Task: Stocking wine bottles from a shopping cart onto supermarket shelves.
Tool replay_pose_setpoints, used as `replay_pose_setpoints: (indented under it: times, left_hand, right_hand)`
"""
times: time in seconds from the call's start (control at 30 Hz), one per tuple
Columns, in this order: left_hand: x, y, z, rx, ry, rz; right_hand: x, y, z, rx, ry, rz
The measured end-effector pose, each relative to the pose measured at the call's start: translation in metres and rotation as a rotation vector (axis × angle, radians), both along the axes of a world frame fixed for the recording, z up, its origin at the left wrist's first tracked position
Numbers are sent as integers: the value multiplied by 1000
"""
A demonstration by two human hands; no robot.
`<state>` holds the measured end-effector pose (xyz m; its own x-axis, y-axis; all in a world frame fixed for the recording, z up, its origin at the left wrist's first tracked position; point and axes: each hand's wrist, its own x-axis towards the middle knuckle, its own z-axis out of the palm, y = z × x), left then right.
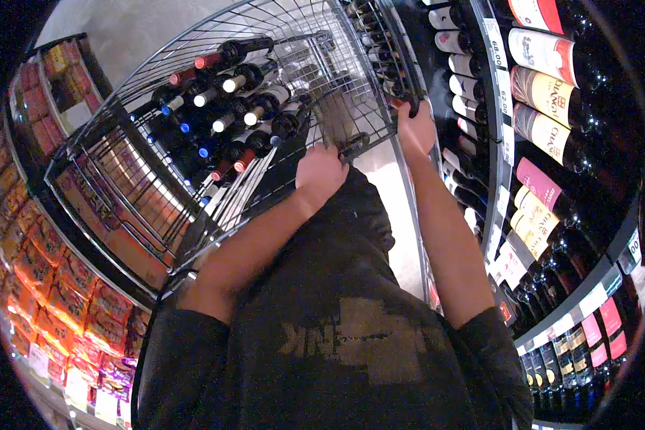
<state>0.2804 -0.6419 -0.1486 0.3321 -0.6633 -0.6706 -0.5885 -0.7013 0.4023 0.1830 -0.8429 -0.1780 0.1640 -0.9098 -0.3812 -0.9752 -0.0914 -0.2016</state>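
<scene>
A metal wire shopping cart (185, 33) extends ahead of me and to the left. Several dark wine bottles (266, 102), with white, red and blue tops, show inside the outline of its wire basket. My left hand (322, 169) is closed around a dark bar (355, 144) at the cart's near end. Beside the basket's right edge, my right hand (416, 128) is curled around a dark object (413, 102); the fingers hide most of it. A brownish panel (334, 115) stands just beyond my left hand.
Wine shelves (494, 97) with price tags curve close along my right arm, holding several rows of labelled bottles (540, 88). Shelves at left carry orange packaged goods (59, 290). A brown carton (123, 231) shows behind the cart's wires. Pale floor (389, 199) lies between cart and wine shelves.
</scene>
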Motion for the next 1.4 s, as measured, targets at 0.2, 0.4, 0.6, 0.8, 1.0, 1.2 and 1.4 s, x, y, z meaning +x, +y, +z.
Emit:
replay_pose_setpoints:
  times: [0.2, 0.4, 0.6, 0.8, 1.0, 1.2, 1.4]
  left_hand:
    - [2, 2, -1, -41, 20, 7]
    - [11, 13, -6, -97, 94, -13]
    - [60, 71, -20, -43, 647, 464]
    - [101, 114, -55, 222, 924, 1083]
    - [94, 64, -71, 78, 685, 1103]
    - [67, 77, -88, -119, 586, 1145]
    - [60, 116, -112, -28, 534, 969]
  right_hand:
    - [-1, -2, -3, 21, 22, -36]
    - [-2, -1, -12, 6, -42, -15]
    - [-1, -2, 3, 59, -80, -41]
    - [-7, -2, -5, 32, -141, -1]
    - [-9, -3, 5, 155, -138, -50]
    - [-30, -1, 4, 222, -234, -98]
    - [-22, 36, 56, 54, -442, -20]
